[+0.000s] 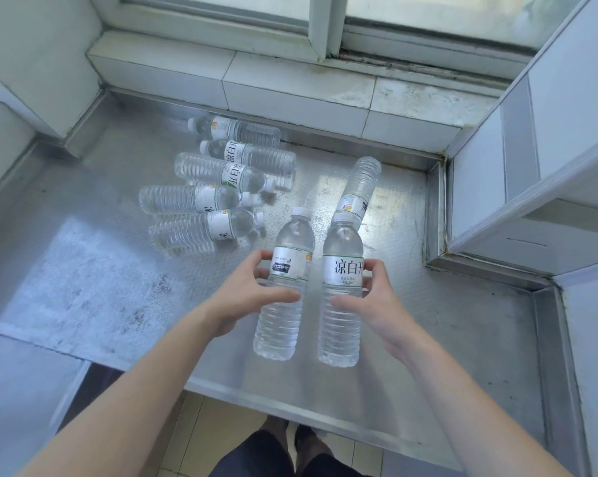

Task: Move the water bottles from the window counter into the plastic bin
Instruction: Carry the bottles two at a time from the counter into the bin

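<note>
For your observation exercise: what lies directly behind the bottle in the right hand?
Behind the right-hand bottle lies another bottle on the counter, base pointing away. Its cap end is hidden.

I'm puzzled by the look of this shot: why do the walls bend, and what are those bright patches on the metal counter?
Head view: the wide-angle lens bows the walls and the window frame at the edges; daylight from the window glares off the counter, washing out patches; the bottle in the left hand and the one in the right hand look sharp, while the forearms near the bottom look stretched.

Clear ribbed water bottles (218, 172) carry white caps and white labels with black characters, green edging; the table (84, 270) is dimpled silver steel.
</note>
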